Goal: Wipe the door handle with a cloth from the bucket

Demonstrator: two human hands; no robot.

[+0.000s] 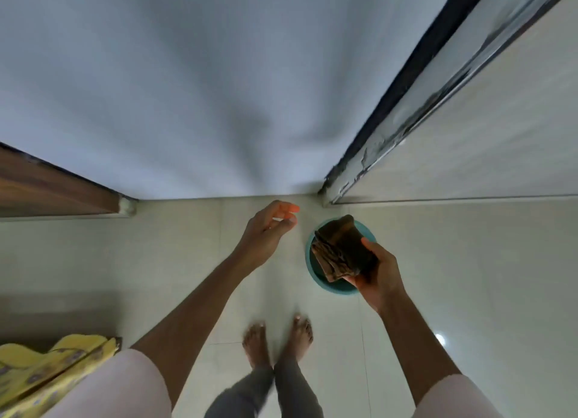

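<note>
A folded dark brown cloth (341,252) is gripped in my right hand (377,273), held just above a teal bucket (316,278) that stands on the floor near the wall. Most of the bucket's inside is hidden by the cloth. My left hand (269,227) hangs to the left of the bucket with its fingers loosely curled and nothing in it. No door handle is in view.
A pale wall (219,89) rises straight ahead. A wooden door edge (56,189) is at the left and a worn white door frame (406,114) at the right. My bare feet (278,342) stand on pale floor tiles. Yellow patterned fabric (40,370) lies bottom left.
</note>
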